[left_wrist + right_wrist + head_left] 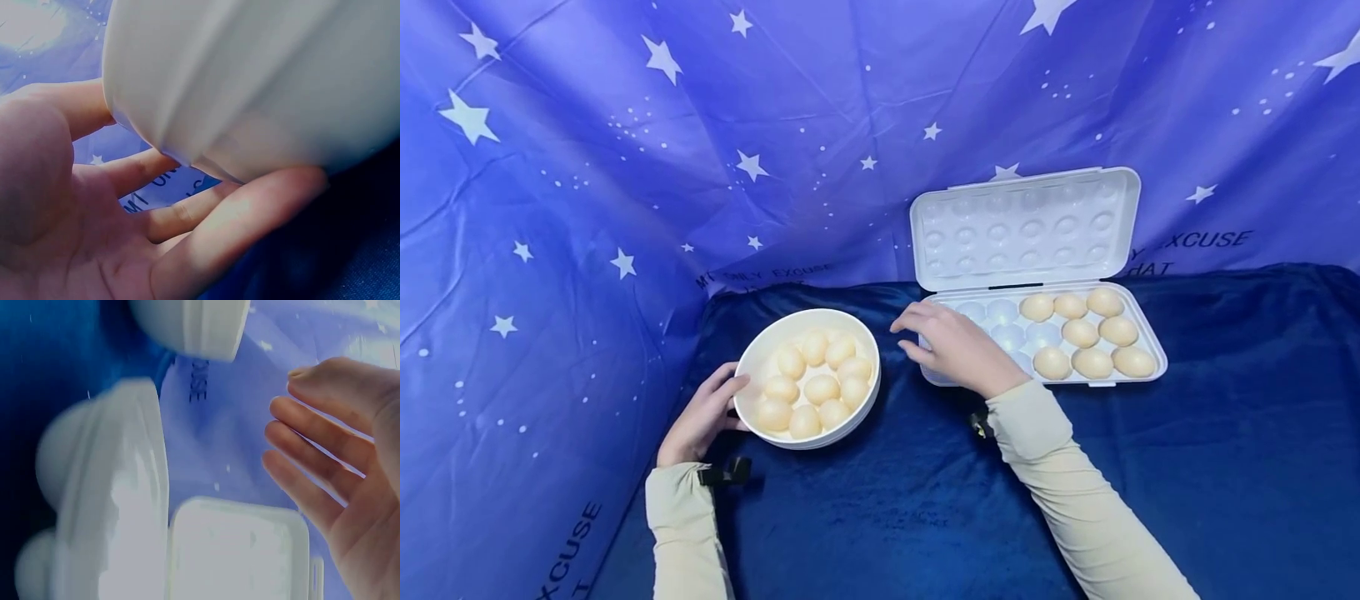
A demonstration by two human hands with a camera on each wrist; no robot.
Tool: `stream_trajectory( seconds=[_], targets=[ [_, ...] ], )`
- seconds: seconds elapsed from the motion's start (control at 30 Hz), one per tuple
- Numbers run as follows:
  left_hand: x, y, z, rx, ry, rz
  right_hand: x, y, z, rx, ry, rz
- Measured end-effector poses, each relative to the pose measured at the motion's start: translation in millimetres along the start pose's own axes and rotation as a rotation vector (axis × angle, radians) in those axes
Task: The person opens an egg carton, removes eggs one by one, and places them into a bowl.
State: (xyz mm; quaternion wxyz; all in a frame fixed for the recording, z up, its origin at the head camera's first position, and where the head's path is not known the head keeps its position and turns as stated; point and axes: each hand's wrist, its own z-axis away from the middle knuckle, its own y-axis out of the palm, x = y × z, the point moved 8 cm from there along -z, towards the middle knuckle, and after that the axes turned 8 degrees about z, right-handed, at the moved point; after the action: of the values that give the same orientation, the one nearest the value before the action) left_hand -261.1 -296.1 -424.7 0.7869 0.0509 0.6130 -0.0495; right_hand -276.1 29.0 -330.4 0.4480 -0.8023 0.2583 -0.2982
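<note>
A white bowl [808,443] with several pale eggs [822,389] in it tilts toward the right in the head view. My left hand [703,414] grips it at the left side, thumb at the rim and fingers beneath, as the ribbed bowl wall [250,81] in the left wrist view also shows. Over the left part of a white egg box [1153,367] hovers my right hand [958,346], fingers slightly bent and holding nothing. In the right wrist view the same hand [350,469] is apart from the box. Several eggs [1092,363] fill cups on the box's right side.
The box's dimpled lid [1026,229] stands upright against a purple star-printed cloth [850,100] behind. Left of it, cups [1002,313] in the box hold no eggs. Dark blue fabric [880,517] covers the table.
</note>
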Motion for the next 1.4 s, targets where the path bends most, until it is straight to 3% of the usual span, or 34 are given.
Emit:
stream_trajectory(
  seconds=[0.4, 0.97, 1.4],
  targets=[
    [0.1, -0.2, 0.7, 0.003, -0.001, 0.002, -54, -21, 18, -0.016, 0.153, 0.026],
    [2.1, -1.2, -0.8, 0.007, -0.011, 0.026, -99, -39, 39, -0.053, 0.309, -0.009],
    [0.7, -0.1, -0.3, 0.006, -0.003, 0.020, -125, -38, 55, 0.027, 0.412, 0.013]
  ],
)
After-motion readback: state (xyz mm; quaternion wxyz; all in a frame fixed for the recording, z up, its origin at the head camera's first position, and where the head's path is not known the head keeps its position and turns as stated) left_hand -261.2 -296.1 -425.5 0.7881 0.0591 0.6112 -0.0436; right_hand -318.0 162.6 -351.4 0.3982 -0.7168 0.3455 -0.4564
